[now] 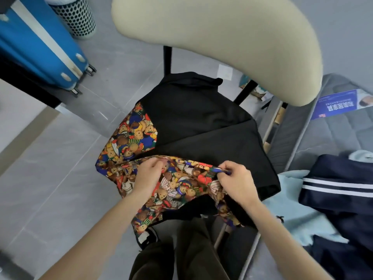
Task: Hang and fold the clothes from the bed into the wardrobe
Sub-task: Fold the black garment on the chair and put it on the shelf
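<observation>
- The left hand (150, 174) reaches in from the lower left with the forearm bare. Its wrist is straight and its fingers are curled down onto the bear-print panel of the black garment (201, 122), pinching the top edge of a fold.
- The right hand (234, 178) comes in from the lower right. Its thumb and fingers are closed on the same printed edge, further right, and the knuckles are raised.
- Both hands grip cloth and sit level with each other along the fold, a stretch of print between them.
- The garment lies spread over the seat of a chair (222, 43), in front of its beige backrest. The black body lies away from the person, and printed parts show at the left and along the near edge, which hangs off the seat towards the person's legs.
- The bed (333, 134) is at the right, just beside the chair. A navy garment with white stripes (339, 190), a light blue cloth (292, 209) and a blue booklet (339, 104) lie on it.
- A blue suitcase (40, 47) and a perforated bin (74, 15) stand on the floor at the upper left.
</observation>
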Motion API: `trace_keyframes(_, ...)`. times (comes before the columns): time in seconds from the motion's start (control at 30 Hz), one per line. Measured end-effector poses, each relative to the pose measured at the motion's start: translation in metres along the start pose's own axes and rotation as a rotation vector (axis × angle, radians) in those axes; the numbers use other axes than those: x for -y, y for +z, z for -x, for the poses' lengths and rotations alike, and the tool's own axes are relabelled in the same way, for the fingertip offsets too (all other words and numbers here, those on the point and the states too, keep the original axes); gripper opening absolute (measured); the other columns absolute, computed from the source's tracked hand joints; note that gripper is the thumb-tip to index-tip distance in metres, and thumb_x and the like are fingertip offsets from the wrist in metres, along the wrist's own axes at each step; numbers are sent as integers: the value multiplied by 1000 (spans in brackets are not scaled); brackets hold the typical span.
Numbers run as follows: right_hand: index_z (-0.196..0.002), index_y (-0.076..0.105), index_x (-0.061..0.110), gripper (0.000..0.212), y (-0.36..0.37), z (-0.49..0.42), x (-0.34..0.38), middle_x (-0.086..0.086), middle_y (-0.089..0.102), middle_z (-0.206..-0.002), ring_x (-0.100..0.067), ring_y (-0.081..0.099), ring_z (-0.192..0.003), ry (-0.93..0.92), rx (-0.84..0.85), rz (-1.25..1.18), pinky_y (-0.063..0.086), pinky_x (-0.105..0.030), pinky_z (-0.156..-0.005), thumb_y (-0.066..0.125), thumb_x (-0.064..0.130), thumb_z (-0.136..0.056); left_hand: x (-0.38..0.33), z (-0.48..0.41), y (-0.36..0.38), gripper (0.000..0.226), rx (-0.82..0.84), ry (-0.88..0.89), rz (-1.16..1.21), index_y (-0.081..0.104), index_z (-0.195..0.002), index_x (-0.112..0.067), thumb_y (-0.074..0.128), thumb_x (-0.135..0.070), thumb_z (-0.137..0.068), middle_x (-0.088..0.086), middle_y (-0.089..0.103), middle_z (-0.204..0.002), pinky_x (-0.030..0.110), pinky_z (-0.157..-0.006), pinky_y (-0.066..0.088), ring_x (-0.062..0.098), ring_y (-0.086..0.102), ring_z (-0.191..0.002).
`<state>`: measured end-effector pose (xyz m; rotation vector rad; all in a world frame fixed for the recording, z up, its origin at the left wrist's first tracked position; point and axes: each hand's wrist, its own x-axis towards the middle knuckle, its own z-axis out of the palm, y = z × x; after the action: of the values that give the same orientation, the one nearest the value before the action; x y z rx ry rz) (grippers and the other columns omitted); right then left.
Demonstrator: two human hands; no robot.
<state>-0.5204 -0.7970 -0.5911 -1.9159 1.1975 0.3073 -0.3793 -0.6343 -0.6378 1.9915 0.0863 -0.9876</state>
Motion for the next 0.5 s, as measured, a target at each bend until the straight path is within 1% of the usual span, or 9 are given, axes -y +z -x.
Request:
trace_keyframes(0.07, -67, 63, 32, 18, -36, -22, 5, 12, 63, -68, -6, 59, -70, -28, 166, 152, 43, -13, -58, 62, 19, -79, 7, 2, 9, 21, -7, 183, -168, 68, -96, -21, 48, -15, -96, -11, 64, -100, 17, -80, 41, 8, 57, -102)
trace_keyframes(0.1, -74, 66, 33, 13, -49, -35, 7, 9, 64, -74, -9, 60, -74, -42, 206, 258, 46, -15, -63, 65, 21, -79, 9, 1, 13, 20, -30, 248, -225, 69, -100, -21, 50, -15, -95, -12, 62, -104, 20, -85, 40, 7, 56, -103)
trace_keyframes(0.13, -84, 68, 31, 9, -58, -48, 7, 5, 65, -83, -14, 61, -82, -55, 194, 367, 48, -22, -69, 66, 24, -79, 10, -2, 18, 20, -53, 302, -265, 69, -105, -21, 53, -15, -95, -12, 60, -107, 22, -89, 39, 7, 54, -106)
trace_keyframes(0.17, -95, 69, 28, 15, -63, -60, 7, 0, 65, -94, -21, 62, -90, -57, 134, 477, 48, -28, -74, 66, 25, -80, 10, -7, 22, 22, -52, 340, -293, 68, -110, -20, 55, -14, -94, -10, 57, -112, 22, -94, 38, 8, 52, -110)
trace_keyframes(0.23, -112, 63, 26, 27, -63, -79, 2, -6, 63, -111, -30, 59, -105, -44, -21, 651, 41, -34, -80, 63, 21, -85, 9, -16, 31, 32, -3, 380, -326, 62, -124, -19, 55, -11, -94, -5, 51, -126, 19, -101, 32, 9, 45, -123)
trace_keyframes(0.3, -128, 51, 24, 42, -53, -90, -6, -8, 57, -127, -31, 50, -120, -95, -116, 798, 37, -39, -97, 59, 17, -87, 14, -20, 38, 42, 42, 393, -368, 53, -135, -20, 54, -9, -94, -6, 44, -140, 19, -107, 27, 7, 36, -133)
trace_keyframes(0.37, -141, 38, 23, 58, -39, -96, -17, -7, 44, -143, -30, 34, -136, -216, -128, 837, 22, -45, -116, 59, 15, -87, 23, -21, 42, 49, 51, 406, -442, 46, -142, -23, 53, -11, -95, -7, 34, -151, 30, -115, 26, 10, 25, -142)
trace_keyframes(0.43, -146, 31, 25, 60, -20, -96, -23, -6, 30, -154, -28, 18, -145, -337, -69, 779, 10, -49, -120, 55, 20, -91, 35, -19, 43, 53, 33, 415, -580, 39, -146, -27, 52, -15, -96, -5, 23, -157, 45, -119, 20, 18, 12, -147)
trace_keyframes(0.5, -150, 21, 34, 61, 1, -96, -26, -7, 17, -160, -31, 6, -148, -408, 29, 761, 4, -51, -120, 48, 26, -96, 49, -18, 42, 58, 14, 412, -759, 29, -149, -34, 50, -23, -97, -4, 12, -161, 54, -118, 9, 24, 0, -149)
